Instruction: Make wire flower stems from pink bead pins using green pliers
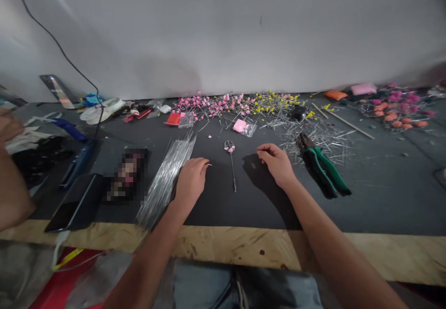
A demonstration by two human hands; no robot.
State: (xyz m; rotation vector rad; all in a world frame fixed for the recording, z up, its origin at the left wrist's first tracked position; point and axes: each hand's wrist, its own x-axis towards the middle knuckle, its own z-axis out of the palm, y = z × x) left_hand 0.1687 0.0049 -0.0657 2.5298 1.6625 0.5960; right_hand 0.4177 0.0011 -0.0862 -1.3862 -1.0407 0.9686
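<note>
My left hand [191,179] rests by the bundle of thin metal wires [166,179], its fingers pressed together. A small pink piece [209,164] shows at the fingertips, perhaps soft clay. Between my hands a twisted wire stem [233,172] lies on the dark table, with a round wire loop [229,147] on top carrying several pink bits. To its right, my right hand [277,162] hovers over its shadow with thumb and fingers pinched; whatever they may hold is hidden. Green-handled pliers [325,169] lie farther right.
Behind are pink-tipped wires [212,104], yellow-tipped wires [273,102], a pink clay packet [239,125] and a red packet [173,119]. Loose wires [320,137] lie around the pliers' jaws. A phone [71,204] is at left, near another person's arm [12,183].
</note>
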